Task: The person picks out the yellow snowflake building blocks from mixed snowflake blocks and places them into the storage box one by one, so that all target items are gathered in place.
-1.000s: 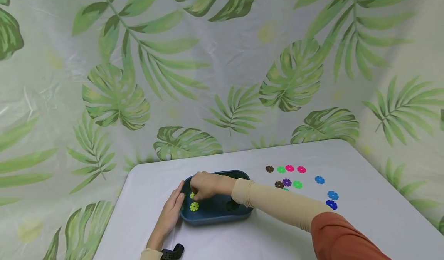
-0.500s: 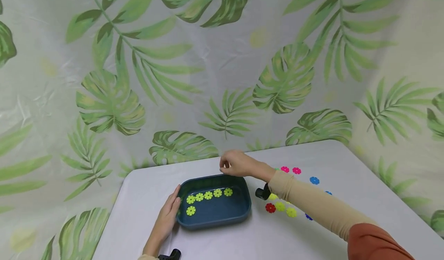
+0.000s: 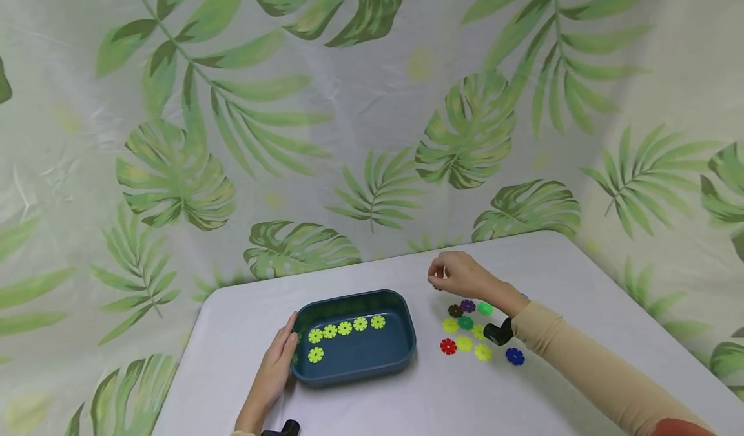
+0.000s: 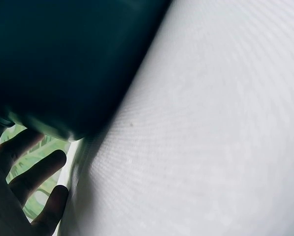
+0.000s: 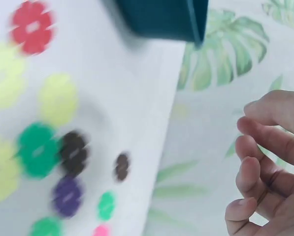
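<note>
My left hand point(image 3: 274, 363) rests along the left end of a dark blue tray point(image 3: 372, 358), its fingers extended against the wall. In the left wrist view some fingers point(image 4: 41, 172) stand apart from the tray's underside. Several yellow-green flower-shaped discs point(image 3: 345, 328) lie in the tray, most in a row along the back and one in front at the left. My right hand point(image 3: 465, 278) hovers right of the tray, above the table. In the right wrist view its fingers point(image 5: 270, 142) are loosely curled with nothing visible between them.
Loose discs are scattered right of the tray: a red one point(image 3: 448, 347), a purple one point(image 3: 467, 305), a dark blue one point(image 3: 515, 356), and several yellow, green and brown ones. My right forearm covers part of that area. A leaf-patterned curtain point(image 3: 372, 126) hangs behind the table.
My right hand has come out of the tray and moved right toward the loose discs, uncovering the yellow-green discs inside. My left hand stays at the tray's left end.
</note>
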{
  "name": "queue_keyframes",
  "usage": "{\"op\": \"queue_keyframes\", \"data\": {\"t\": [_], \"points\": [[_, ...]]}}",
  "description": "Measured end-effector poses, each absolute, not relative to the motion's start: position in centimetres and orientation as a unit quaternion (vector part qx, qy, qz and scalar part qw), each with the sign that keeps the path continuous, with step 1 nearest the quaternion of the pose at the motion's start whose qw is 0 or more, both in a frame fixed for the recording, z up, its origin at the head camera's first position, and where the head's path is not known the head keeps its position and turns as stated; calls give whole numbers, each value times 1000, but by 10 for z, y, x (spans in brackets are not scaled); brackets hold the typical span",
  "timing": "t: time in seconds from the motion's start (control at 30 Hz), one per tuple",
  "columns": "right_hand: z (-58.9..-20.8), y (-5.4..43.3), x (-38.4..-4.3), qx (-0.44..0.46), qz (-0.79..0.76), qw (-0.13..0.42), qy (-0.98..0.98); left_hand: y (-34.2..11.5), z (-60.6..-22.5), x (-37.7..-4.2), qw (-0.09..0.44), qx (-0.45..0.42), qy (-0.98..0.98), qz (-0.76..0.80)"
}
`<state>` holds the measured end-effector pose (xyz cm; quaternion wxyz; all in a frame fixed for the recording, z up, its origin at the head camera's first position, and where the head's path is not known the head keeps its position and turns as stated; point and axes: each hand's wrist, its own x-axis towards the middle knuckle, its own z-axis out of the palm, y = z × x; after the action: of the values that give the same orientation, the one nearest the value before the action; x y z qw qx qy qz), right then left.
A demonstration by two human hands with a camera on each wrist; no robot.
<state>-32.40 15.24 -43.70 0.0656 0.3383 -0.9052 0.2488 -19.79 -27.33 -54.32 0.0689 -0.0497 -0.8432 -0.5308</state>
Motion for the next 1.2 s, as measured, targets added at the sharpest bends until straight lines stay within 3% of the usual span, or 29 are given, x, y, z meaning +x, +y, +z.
{"op": "queue_keyframes", "data": {"t": [0.5,0.8,1.2], "points": [[-493,244,-286,248,283,56,-925,-274,-545,-199,66,-43,-841,-535],[-519,259,-259,223,291,11,-930,-274,-543,-199,62,-47,-848,-524],[-530,257,-253,232,283,15,-931,-272,-542,-198,57,-43,-843,-534]]}}
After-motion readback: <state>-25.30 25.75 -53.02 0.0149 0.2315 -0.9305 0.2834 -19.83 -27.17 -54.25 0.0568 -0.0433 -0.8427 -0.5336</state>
